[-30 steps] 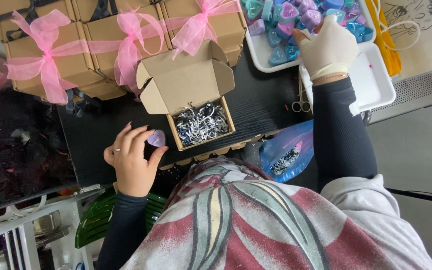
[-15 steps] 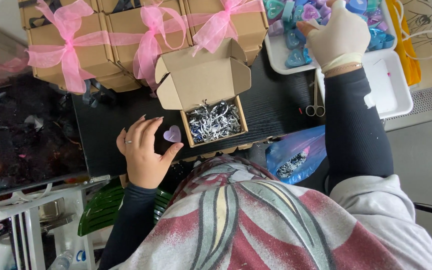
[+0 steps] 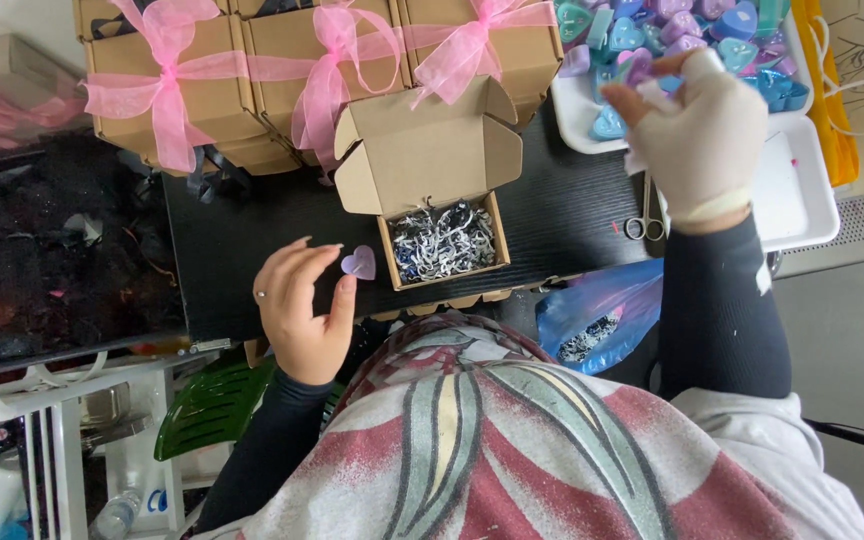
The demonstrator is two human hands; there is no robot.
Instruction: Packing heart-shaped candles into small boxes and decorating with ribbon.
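My left hand (image 3: pixel 302 305) holds a small lilac heart-shaped piece (image 3: pixel 359 263) between thumb and fingers, just left of an open cardboard box (image 3: pixel 422 160) filled with shredded grey and white paper (image 3: pixel 442 240). My right hand (image 3: pixel 702 130), in a white glove, is raised over a white tray (image 3: pixel 802 200) of blue and purple heart-shaped pieces (image 3: pixel 672 30) and pinches a purple heart piece (image 3: pixel 637 68) from it. The box stands on a black table (image 3: pixel 252 230).
Closed cardboard boxes tied with pink ribbon bows (image 3: pixel 252 70) stand in a row at the back. Small scissors (image 3: pixel 645 220) lie beside the tray. A blue plastic bag (image 3: pixel 602 315) sits at the table's near edge. A dark cluttered bin (image 3: pixel 52 250) is at the left.
My right hand has lifted off the tray with a purple heart between its fingers. My left hand still holds the lilac heart beside the open box. The view has shifted.
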